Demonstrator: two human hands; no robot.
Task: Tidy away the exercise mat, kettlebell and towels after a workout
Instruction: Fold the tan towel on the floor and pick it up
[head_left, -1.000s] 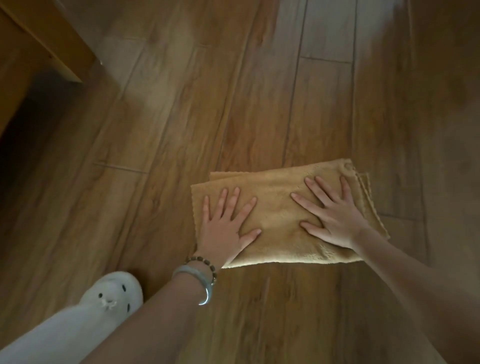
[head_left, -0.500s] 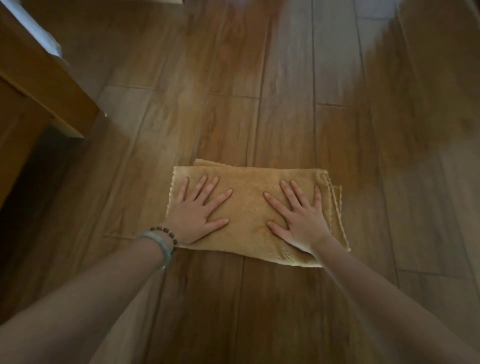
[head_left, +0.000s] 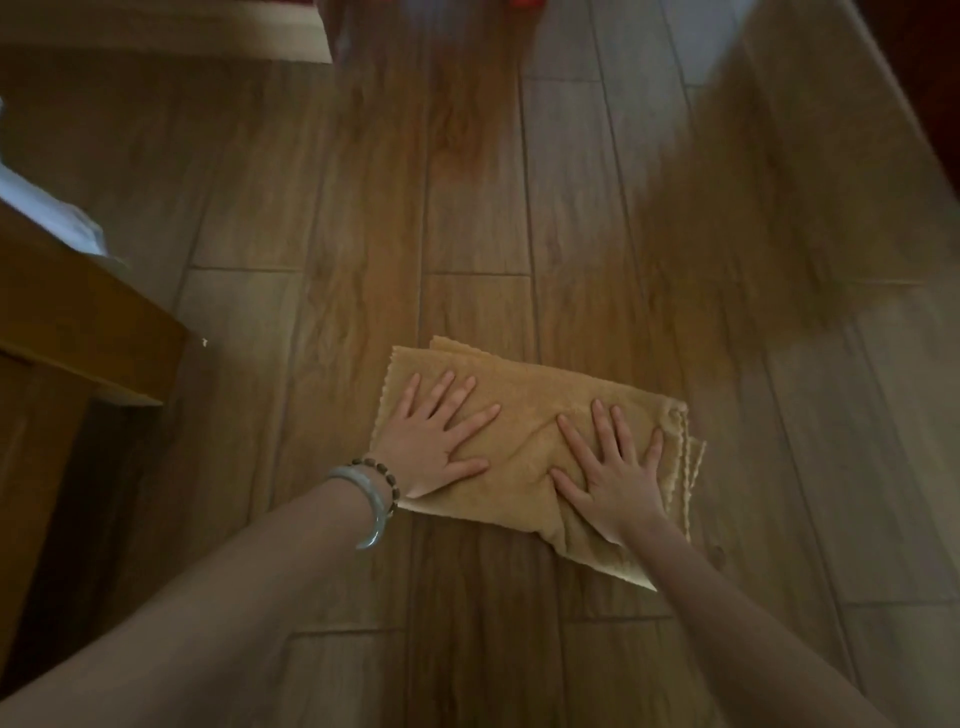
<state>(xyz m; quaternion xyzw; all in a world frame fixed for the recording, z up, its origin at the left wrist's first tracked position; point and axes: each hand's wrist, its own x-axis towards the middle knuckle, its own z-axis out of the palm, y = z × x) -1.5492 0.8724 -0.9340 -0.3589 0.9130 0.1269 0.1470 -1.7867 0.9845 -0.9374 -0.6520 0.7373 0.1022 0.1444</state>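
towel (head_left: 524, 415): folded, laid flat on the floor (head_left: 467, 182), long axis running left-far to right-near
left hand (head_left: 431, 441): pressed flat on towel's left part, fingers spread, nothing gripped
right hand (head_left: 613, 478): pressed flat on right part, fingers spread
containers: none seen

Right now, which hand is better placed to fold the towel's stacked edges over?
Right hand, probably: it lies flat beside the towel's layered right-side edges, while the left hand pins the opposite end.
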